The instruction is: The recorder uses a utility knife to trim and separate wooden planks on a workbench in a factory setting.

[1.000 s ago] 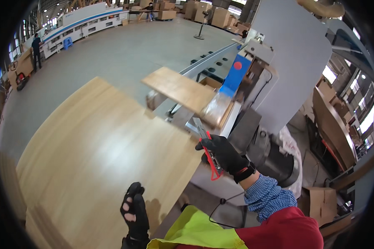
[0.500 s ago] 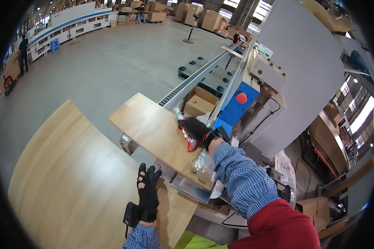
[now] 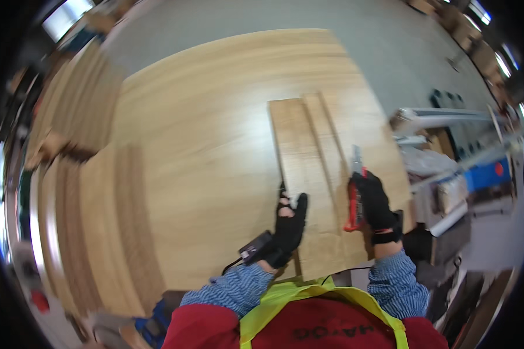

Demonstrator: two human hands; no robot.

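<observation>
A red utility knife point(image 3: 354, 206) is in my right hand point(image 3: 374, 200), its grey blade end pointing away from me. That hand is closed around the handle, above the right part of a large pale wood panel point(image 3: 204, 174). On the panel lies a long, narrow wood-coloured board point(image 3: 303, 168), with a slimmer strip point(image 3: 319, 119) along its right side. My left hand point(image 3: 288, 230) is at the board's left edge, thumb over the top face and fingers along the side, partly hidden. Both hands wear black gloves with straps at the wrists.
Several stacked boards point(image 3: 99, 221) stand to the left, with more stacks point(image 3: 78, 99) behind them. At the right are a machine with a blue panel point(image 3: 486, 176), a metal rail point(image 3: 442, 116) and clear plastic wrap point(image 3: 425, 160). Grey floor point(image 3: 227, 17) lies beyond the panel.
My view has swung left from the machine to the large panel. The narrow board now lies on the panel, and my left hand has taken its edge. My right hand still holds the knife.
</observation>
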